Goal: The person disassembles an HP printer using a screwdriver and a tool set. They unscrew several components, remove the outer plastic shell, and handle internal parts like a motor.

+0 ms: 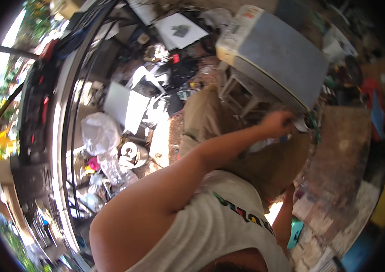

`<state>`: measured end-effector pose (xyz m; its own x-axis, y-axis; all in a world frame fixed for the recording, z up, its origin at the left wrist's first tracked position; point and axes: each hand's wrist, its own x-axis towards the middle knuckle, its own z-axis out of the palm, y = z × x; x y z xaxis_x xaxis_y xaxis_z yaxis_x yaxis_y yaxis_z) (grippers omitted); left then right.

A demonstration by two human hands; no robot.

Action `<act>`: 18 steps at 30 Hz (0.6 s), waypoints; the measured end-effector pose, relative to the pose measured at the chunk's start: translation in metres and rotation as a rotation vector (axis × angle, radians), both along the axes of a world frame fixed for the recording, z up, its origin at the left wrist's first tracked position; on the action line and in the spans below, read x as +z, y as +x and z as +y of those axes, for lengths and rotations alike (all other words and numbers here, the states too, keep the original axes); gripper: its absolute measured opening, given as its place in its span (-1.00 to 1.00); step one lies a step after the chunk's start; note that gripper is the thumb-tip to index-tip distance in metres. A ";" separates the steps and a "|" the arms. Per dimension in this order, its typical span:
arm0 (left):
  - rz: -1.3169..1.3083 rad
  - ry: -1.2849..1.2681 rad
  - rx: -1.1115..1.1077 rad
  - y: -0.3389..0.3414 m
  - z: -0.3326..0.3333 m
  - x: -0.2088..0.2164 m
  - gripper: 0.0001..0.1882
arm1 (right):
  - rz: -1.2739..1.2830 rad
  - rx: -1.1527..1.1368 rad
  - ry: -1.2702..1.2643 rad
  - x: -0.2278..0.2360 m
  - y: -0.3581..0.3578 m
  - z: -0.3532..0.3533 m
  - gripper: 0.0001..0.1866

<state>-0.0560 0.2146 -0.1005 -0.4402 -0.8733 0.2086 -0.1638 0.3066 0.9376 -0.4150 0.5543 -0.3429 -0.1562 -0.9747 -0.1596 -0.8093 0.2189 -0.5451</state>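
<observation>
My left arm reaches across my lap, and my left hand (277, 124) is over my right thigh with its fingers curled in. Motion blur hides what they hold, if anything. Right beside the fingers is a small whitish piece (301, 125). Under the hand, some clear, bluish material (260, 145) lies on my brown trousers (269, 170). My right arm (284, 222) hangs down at my side. Of my right hand (289, 191) only a part shows beside my thigh, and its fingers are hidden.
A large grey-topped box (278, 54) rests on a pale stool (235, 90) in front of me. To the right lies a worn brown board (339, 154). Clear plastic bags (99, 133), a white roll (131, 154) and white panels (181, 31) clutter the left and far ground.
</observation>
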 end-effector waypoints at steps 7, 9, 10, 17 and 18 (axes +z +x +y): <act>-0.101 0.063 0.023 -0.152 0.029 0.017 -0.69 | -0.428 -0.547 0.560 0.015 0.044 0.040 -0.63; -0.136 0.094 -0.020 -0.154 0.044 0.011 -0.67 | -0.419 -0.558 0.581 0.017 0.050 0.051 -0.63; -0.141 0.062 0.021 -0.145 0.043 0.011 -0.66 | -0.407 -0.550 0.578 0.019 0.043 0.045 -0.64; -0.134 -0.479 -0.095 -0.033 -0.032 0.041 -0.67 | 0.068 -0.168 0.255 0.005 0.032 0.025 -0.65; -0.197 -0.570 -0.023 -0.018 -0.050 0.051 -0.64 | 0.140 -0.106 0.032 0.004 0.024 0.004 -0.66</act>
